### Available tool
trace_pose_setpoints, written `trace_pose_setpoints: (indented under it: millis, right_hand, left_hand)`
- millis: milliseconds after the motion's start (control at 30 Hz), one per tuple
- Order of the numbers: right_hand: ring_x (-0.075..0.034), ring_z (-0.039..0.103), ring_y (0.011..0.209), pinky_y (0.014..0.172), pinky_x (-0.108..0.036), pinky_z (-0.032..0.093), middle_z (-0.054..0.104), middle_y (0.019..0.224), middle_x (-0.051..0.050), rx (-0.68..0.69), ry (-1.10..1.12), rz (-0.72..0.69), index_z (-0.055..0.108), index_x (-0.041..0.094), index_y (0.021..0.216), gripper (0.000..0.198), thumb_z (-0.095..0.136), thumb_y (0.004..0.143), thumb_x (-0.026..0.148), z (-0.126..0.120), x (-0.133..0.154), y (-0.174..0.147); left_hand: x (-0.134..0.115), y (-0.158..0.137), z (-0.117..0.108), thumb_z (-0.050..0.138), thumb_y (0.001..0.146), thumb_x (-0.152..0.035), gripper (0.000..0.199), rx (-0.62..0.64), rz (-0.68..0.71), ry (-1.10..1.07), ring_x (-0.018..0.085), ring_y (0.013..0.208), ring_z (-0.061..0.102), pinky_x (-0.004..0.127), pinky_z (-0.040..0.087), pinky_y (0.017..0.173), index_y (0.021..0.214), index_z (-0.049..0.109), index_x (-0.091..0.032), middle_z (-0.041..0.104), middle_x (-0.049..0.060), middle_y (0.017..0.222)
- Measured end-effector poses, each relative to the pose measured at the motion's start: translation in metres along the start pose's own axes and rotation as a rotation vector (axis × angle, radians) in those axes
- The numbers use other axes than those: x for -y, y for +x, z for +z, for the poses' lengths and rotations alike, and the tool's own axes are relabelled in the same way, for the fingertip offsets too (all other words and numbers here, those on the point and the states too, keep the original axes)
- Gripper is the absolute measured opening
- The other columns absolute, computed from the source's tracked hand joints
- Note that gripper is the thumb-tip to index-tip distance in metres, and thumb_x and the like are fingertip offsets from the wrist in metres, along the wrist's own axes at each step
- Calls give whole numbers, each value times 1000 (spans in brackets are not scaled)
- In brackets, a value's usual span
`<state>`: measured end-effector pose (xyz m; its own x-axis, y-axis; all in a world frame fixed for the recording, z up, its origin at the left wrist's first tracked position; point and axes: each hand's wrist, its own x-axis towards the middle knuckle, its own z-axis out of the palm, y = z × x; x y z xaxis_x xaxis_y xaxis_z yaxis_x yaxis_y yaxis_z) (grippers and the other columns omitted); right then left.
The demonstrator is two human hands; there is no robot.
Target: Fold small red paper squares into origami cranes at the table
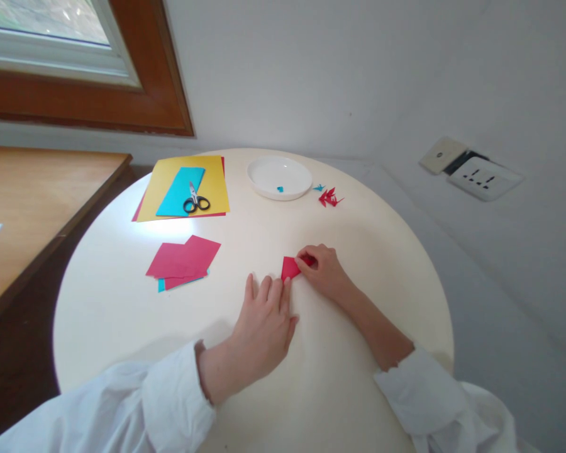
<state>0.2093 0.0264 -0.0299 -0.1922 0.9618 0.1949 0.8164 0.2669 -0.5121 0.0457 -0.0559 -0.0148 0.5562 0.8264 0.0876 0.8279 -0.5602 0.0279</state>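
One piece of red paper (289, 268), apparently part-folded, lies on the surface (358, 390) before the person, its right end pinched between thumb and finger of the right hand (327, 272). The left hand (263, 321) is spread flat, a fingertip at the paper's lower edge. Folding here looks midway; the small red shapes (329, 198) and blue shape (319, 187) beside the white dish (283, 196) seem finished, while loose red sheets (183, 259) lie unfolded.

Left sleeve (94, 409) white, loose, creased, well back from bare fingers (264, 290); wide cuff (177, 393) nearer them. Right sleeve (424, 396) also white, rumpled, ending well behind fingers.
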Motion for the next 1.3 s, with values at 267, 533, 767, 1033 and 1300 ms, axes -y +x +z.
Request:
trace_pose_setpoints:
  millis: [267, 533, 767, 1033, 1300]
  right_hand:
    - [-18, 54, 71, 80, -37, 34, 66, 69, -2, 10, -12, 34, 60, 19, 69, 10, 55, 77, 22, 0, 1, 1]
    - [-18, 54, 71, 76, -36, 36, 67, 72, -3, -15, -22, 21, 60, 20, 68, 10, 55, 76, 23, 2, 0, 1]
    - [-19, 54, 72, 78, -37, 34, 66, 72, -3, -1, -47, 45, 59, 20, 68, 10, 54, 76, 24, 1, 2, 1]
    - [-19, 54, 73, 78, -36, 33, 66, 72, -3, -15, -55, 53, 59, 20, 68, 10, 54, 76, 23, 3, 1, 1]
    - [-18, 54, 70, 77, -36, 34, 65, 69, -3, -11, -45, 26, 59, 19, 68, 10, 53, 75, 23, 4, 0, 1]
  left_hand:
    - [1, 0, 1, 34, 90, -34, 53, -6, 4, 7, 33, 109, 44, 55, 30, 98, 132, 41, -2, 54, 20, 115]
    - [0, 1, 0, 34, 90, -32, 53, -21, 9, 13, 32, 107, 46, 54, 32, 97, 131, 42, 0, 55, 19, 114]
    - [0, 0, 0, 35, 90, -32, 51, -39, 17, 22, 32, 105, 47, 52, 34, 95, 128, 47, -1, 56, 18, 111]
    - [0, 0, -1, 36, 90, -32, 48, -46, 21, 8, 32, 105, 48, 51, 37, 92, 123, 51, -2, 57, 18, 111]
    - [1, -1, 6, 34, 91, -29, 48, -171, 171, 26, 32, 126, 39, 48, 25, 106, 127, 47, -1, 47, 21, 134]
